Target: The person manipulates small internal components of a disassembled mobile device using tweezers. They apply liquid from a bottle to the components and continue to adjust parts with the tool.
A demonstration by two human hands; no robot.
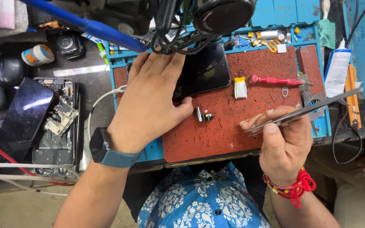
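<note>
Item: black phone (203, 69), upper centre of frame, lying on the red repair mat (241, 126). I see my left hand (151, 99) spread flat over its left half, fingers wide. Right hand (281, 139), lower right, pinches metal tweezers (305, 110) shut. Small loose camera part (205, 116) sits just beside my left thumb. Risk, as I judge it: a sliding palm could knock that part away; tweezer tips could scratch the glass.

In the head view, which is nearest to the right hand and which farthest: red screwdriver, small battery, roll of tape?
From the right hand:
1. Red screwdriver, just above it.
2. Small battery, up and leftward.
3. Roll of tape, far left.
</note>
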